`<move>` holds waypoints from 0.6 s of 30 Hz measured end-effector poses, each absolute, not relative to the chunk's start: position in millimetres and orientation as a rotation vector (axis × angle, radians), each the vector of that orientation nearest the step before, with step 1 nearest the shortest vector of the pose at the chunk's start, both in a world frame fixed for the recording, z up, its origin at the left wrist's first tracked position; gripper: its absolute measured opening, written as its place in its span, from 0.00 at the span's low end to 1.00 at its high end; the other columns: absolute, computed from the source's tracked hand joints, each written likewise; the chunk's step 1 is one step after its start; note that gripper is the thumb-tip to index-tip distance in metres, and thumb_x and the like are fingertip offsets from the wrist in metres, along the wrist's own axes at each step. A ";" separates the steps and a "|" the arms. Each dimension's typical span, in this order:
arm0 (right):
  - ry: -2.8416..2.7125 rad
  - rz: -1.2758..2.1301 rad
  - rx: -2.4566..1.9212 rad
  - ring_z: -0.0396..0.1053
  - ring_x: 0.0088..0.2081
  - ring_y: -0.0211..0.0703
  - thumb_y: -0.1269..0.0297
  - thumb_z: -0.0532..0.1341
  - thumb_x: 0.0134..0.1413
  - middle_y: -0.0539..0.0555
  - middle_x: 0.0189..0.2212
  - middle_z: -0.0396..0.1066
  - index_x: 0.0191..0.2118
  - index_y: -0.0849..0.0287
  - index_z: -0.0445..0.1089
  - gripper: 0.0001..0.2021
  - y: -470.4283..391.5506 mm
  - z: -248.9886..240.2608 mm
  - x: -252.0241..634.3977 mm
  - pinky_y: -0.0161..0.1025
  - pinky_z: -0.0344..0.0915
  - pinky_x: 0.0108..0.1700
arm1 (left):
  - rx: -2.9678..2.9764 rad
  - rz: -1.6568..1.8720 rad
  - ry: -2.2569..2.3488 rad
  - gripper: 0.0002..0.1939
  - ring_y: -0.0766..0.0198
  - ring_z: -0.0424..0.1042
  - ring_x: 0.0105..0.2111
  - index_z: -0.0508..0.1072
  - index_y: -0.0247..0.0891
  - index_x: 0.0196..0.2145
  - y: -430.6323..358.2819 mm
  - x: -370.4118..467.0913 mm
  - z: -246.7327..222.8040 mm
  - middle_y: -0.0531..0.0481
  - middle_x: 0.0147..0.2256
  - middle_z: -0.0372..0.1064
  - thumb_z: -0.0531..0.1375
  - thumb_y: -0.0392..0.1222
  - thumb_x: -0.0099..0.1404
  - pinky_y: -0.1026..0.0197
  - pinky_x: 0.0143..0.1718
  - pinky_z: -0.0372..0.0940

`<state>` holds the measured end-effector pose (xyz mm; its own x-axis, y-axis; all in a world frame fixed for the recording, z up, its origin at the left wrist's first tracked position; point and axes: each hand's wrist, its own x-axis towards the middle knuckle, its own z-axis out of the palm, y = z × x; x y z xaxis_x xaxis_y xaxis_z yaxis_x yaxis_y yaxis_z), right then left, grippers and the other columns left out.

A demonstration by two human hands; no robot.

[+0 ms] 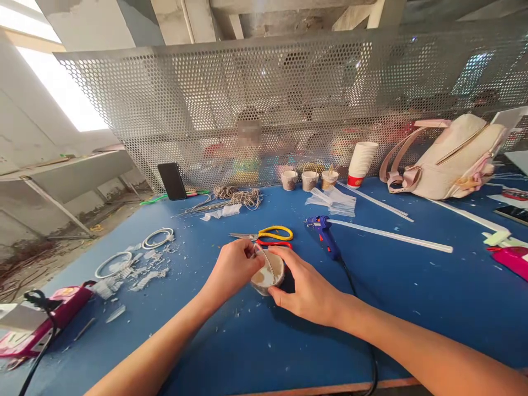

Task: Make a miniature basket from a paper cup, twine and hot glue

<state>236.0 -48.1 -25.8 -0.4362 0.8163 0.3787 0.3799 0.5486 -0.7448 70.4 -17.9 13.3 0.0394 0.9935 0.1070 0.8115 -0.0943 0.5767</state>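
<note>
A small round cup (260, 287) with a rough, pale brown outside and a whitish inside is in front of me, low over the blue table. My right hand (309, 286) grips its right side, thumb at the near wall and fingers at the far rim. At the cup's left rim my left hand (235, 269) is closed in a pinch on a thin braided cord (269, 263), which slants down across the cup's opening. Just behind the cup lie scissors (280, 232) with one yellow and one red handle. A blue glue gun (325, 235) rests to the right, a clear glue stick (391, 235) in its back.
Along the back stand several small cups (310, 180), a paper cup stack (361, 165), a phone (172, 181) and cord bundles (243, 198). White rings (157, 238) and scraps lie left, near a pink power strip (45, 324). A backpack (449, 159) sits back right, before a perforated metal screen (173, 110).
</note>
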 end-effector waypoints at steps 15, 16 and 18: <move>-2.059 0.788 -0.965 0.61 0.57 0.52 0.68 0.61 0.47 0.62 0.57 0.62 0.59 0.61 0.53 0.32 -48.6 -24.9 232.2 0.48 0.59 0.58 | 2.075 0.529 1.866 0.06 0.69 0.51 0.19 0.59 0.38 0.16 -14.3 62.7 11.8 0.59 0.15 0.54 0.53 0.34 0.46 0.66 0.22 0.46; -2.061 0.790 -0.964 0.61 0.57 0.52 0.67 0.61 0.47 0.62 0.57 0.62 0.59 0.61 0.53 0.33 -48.5 -25.0 232.0 0.48 0.59 0.58 | 2.075 0.521 1.865 0.05 0.69 0.51 0.19 0.59 0.38 0.16 -15.0 62.4 12.0 0.59 0.15 0.55 0.52 0.34 0.46 0.66 0.22 0.46; -2.067 0.785 -0.950 0.61 0.57 0.51 0.68 0.61 0.46 0.61 0.57 0.62 0.60 0.60 0.52 0.33 -48.4 -25.2 231.5 0.47 0.59 0.58 | 2.080 0.510 1.859 0.04 0.69 0.51 0.19 0.60 0.38 0.17 -15.8 61.9 12.0 0.59 0.15 0.56 0.52 0.34 0.46 0.66 0.22 0.46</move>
